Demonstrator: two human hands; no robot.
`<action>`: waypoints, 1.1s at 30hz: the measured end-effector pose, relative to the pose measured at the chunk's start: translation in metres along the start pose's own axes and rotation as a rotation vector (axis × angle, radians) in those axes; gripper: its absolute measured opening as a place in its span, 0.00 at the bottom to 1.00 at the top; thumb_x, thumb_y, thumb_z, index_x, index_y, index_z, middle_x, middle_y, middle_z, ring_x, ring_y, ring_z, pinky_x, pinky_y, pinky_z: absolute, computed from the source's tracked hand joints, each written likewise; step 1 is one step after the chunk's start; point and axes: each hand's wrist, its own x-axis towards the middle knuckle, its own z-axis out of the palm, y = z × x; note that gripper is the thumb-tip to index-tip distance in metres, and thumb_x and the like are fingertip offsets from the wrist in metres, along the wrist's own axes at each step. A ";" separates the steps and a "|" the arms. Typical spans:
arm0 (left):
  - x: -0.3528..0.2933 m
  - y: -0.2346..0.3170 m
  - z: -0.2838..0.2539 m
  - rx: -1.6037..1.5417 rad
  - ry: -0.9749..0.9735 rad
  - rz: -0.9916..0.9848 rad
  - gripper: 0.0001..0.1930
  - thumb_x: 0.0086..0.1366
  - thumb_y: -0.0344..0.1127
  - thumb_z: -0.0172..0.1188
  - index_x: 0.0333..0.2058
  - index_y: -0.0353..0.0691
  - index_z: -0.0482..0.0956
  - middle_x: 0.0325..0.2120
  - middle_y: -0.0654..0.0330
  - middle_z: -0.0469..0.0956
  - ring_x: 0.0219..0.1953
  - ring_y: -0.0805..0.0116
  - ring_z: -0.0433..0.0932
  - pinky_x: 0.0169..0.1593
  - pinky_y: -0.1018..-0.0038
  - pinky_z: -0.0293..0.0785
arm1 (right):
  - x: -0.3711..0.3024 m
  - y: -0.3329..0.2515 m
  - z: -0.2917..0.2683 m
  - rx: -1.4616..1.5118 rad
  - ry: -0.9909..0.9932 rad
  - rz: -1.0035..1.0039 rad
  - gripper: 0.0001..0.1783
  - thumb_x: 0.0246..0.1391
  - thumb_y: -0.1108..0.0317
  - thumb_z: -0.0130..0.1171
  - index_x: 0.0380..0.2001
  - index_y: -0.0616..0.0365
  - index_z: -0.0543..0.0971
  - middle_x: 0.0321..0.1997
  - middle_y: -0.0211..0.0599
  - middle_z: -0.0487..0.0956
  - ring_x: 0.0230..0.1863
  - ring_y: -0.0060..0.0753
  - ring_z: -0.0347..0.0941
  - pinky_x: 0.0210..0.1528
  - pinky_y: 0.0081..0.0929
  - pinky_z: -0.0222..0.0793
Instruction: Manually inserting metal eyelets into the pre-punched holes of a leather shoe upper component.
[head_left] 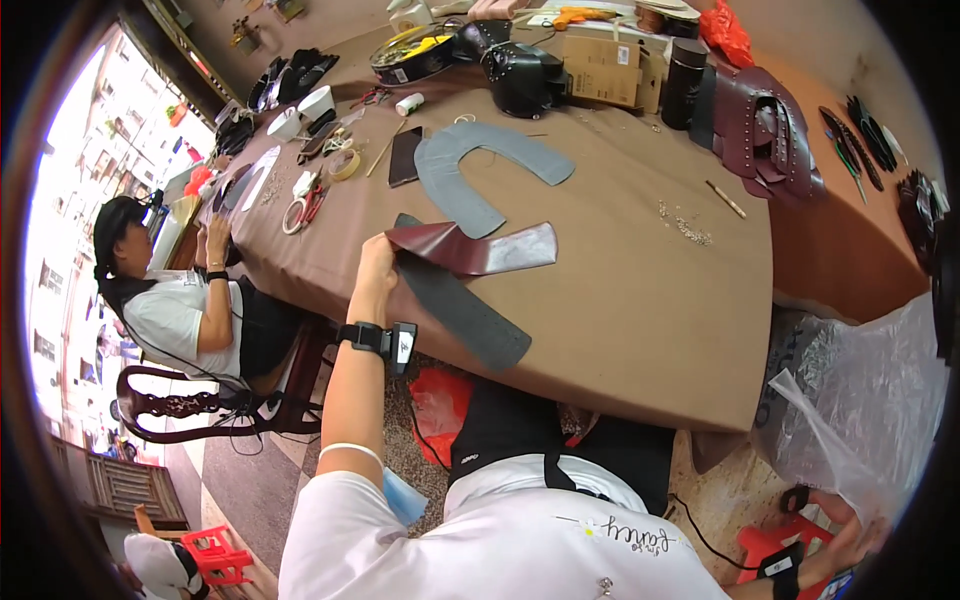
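Note:
My left hand (pixel 378 262) pinches one end of a glossy dark red leather strip (pixel 455 250), which is twisted and shows a pale grey underside at its far right end. Beneath it a dark grey curved leather piece (pixel 470 320) lies on the brown-covered table. Just beyond is a grey U-shaped piece (pixel 440 165), flat, next to a small dark rectangular piece (pixel 405 158). Low on the right, my right hand (pixel 862 542) is at the lower part of a clear plastic bag (pixel 860 400); its fingers are partly hidden by the plastic, so their grip is unclear.
Red-handled scissors (pixel 313 205) and a tape roll (pixel 344 165) lie on the left. Black moulded leather (pixel 520 80), a cardboard box (pixel 602 70) and studded maroon leather (pixel 768 130) stand along the back. A co-worker (pixel 180 300) sits left. A red stool (pixel 765 540) stands by my right arm.

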 end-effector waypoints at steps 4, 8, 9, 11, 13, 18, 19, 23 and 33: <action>-0.001 -0.005 0.012 0.334 0.294 -0.014 0.14 0.52 0.27 0.56 0.38 0.29 0.75 0.34 0.51 0.76 0.39 0.57 0.76 0.44 0.67 0.72 | -0.005 0.012 0.047 0.060 -0.075 0.038 0.11 0.52 0.69 0.53 0.38 0.58 0.67 0.38 0.40 0.69 0.48 0.35 0.63 0.53 0.39 0.57; -0.034 0.016 0.053 1.058 0.434 0.684 0.19 0.47 0.25 0.58 0.42 0.31 0.74 0.48 0.44 0.69 0.54 0.51 0.66 0.55 0.62 0.65 | -0.021 0.048 0.107 0.174 -0.411 0.149 0.13 0.51 0.69 0.52 0.39 0.59 0.65 0.40 0.42 0.69 0.51 0.39 0.66 0.57 0.44 0.61; -0.039 0.027 0.057 1.179 0.233 0.633 0.21 0.45 0.25 0.60 0.42 0.33 0.75 0.52 0.42 0.63 0.58 0.50 0.58 0.58 0.61 0.60 | -0.026 0.058 0.123 0.180 -0.514 0.102 0.12 0.51 0.70 0.52 0.38 0.59 0.64 0.38 0.41 0.70 0.48 0.38 0.69 0.54 0.44 0.65; -0.038 0.047 0.060 1.379 -0.090 0.569 0.20 0.42 0.26 0.65 0.39 0.33 0.77 0.50 0.45 0.69 0.54 0.57 0.67 0.56 0.68 0.63 | -0.037 0.066 0.152 0.193 -0.347 0.312 0.16 0.50 0.61 0.55 0.28 0.55 0.60 0.17 0.30 0.63 0.12 0.22 0.59 0.13 0.17 0.62; -0.016 0.062 0.055 1.130 -0.213 0.308 0.18 0.44 0.28 0.66 0.37 0.33 0.78 0.41 0.49 0.74 0.47 0.60 0.72 0.50 0.70 0.68 | -0.039 0.072 0.182 0.283 -0.448 0.526 0.16 0.50 0.61 0.55 0.27 0.54 0.58 0.16 0.30 0.63 0.11 0.20 0.58 0.13 0.16 0.60; 0.065 0.047 0.044 0.912 -0.185 0.416 0.12 0.48 0.32 0.68 0.29 0.30 0.80 0.24 0.58 0.80 0.28 0.72 0.77 0.34 0.77 0.72 | -0.078 0.099 0.254 0.029 -0.710 0.790 0.14 0.46 0.62 0.54 0.27 0.57 0.61 0.18 0.34 0.68 0.13 0.17 0.57 0.15 0.14 0.50; 0.081 0.045 0.045 0.827 -0.211 0.369 0.15 0.47 0.36 0.70 0.30 0.30 0.81 0.26 0.56 0.81 0.29 0.70 0.78 0.36 0.75 0.73 | -0.087 0.104 0.264 0.059 -0.724 0.775 0.15 0.45 0.61 0.53 0.28 0.59 0.63 0.18 0.33 0.68 0.15 0.18 0.58 0.17 0.15 0.51; 0.120 0.048 0.057 1.011 0.015 0.207 0.28 0.44 0.45 0.73 0.40 0.31 0.79 0.32 0.52 0.81 0.35 0.67 0.80 0.39 0.71 0.74 | -0.101 0.120 0.287 0.066 -0.901 0.665 0.28 0.48 0.44 0.55 0.21 0.63 0.68 0.16 0.31 0.66 0.18 0.19 0.59 0.20 0.18 0.48; 0.132 0.019 0.111 1.339 0.226 -0.213 0.29 0.43 0.49 0.72 0.39 0.32 0.80 0.43 0.46 0.77 0.48 0.51 0.75 0.51 0.64 0.68 | -0.114 0.135 0.282 -0.063 -0.899 0.683 0.22 0.48 0.66 0.59 0.08 0.60 0.62 0.15 0.33 0.64 0.16 0.19 0.54 0.17 0.18 0.42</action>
